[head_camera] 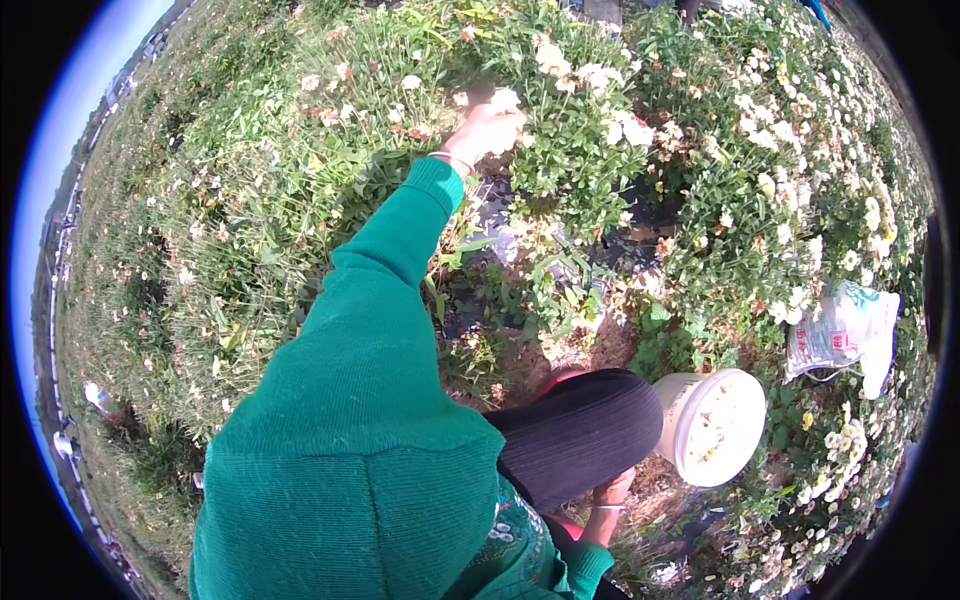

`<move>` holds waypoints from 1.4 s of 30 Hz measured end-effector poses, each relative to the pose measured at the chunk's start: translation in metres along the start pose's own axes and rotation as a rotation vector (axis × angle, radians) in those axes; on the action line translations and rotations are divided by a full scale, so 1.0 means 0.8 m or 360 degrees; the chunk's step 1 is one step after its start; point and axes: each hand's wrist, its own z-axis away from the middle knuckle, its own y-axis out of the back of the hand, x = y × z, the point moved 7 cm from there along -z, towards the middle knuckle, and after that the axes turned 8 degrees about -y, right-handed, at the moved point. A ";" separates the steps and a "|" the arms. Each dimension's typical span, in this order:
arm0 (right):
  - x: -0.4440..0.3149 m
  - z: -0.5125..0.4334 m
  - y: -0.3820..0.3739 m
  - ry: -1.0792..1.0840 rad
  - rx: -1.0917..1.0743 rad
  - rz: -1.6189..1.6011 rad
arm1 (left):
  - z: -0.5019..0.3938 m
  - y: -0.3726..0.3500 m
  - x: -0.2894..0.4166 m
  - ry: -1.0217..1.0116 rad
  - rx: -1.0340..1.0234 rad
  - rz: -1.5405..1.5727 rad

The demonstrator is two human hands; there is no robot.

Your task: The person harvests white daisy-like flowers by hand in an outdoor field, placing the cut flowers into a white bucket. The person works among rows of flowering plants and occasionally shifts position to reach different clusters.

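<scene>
My left hand [486,133], at the end of a green knitted sleeve, reaches into the flowering plants. Its fingers are closed around a white flower [505,100], though strong sunlight washes out their detail. Low beside my bent knee in dark ribbed trousers is my right hand [615,489]. The knee covers its fingers, so what they do is hidden. Just right of the knee stands a white plastic bucket [681,420], its mouth tilted in the view. Loose pale and yellowish-brown petals or flower heads [709,442] lie inside it.
Dense rows of white-flowered plants [757,135] surround me, some blooms withered brown. Dark plastic sheeting [495,202] shows between stems. A white printed plastic bag [840,334] rests among plants at right. Part of another person [686,9] is visible at the top edge. Something red [559,381] is under my leg.
</scene>
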 end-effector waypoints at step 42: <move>-0.015 -0.015 0.030 -0.0494 0.0026 -0.0124 | 0.097 -0.123 0.167 -0.0447 -0.0238 0.0036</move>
